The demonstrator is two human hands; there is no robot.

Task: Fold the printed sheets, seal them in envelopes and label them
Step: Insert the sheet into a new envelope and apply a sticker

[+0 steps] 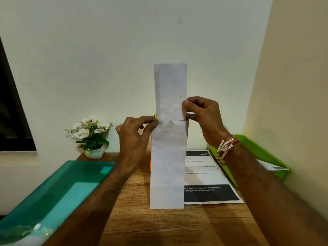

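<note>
The left hand (134, 134) pinches the folded sheet (168, 157) at its middle crease, on the left edge. The right hand (204, 116) pinches the right edge just above. The strip is held upright over the wooden table (159, 228), beside a flat printed sheet (209, 174).

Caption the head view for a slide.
Left hand pinches the mouth of a white envelope; right hand pinches the folded sheet standing in it.

white folded sheet (167, 166), black-banded printout (211, 192), teal tray (71, 174), lime-green tray (262, 153), brown wood-grain table (159, 228)
</note>
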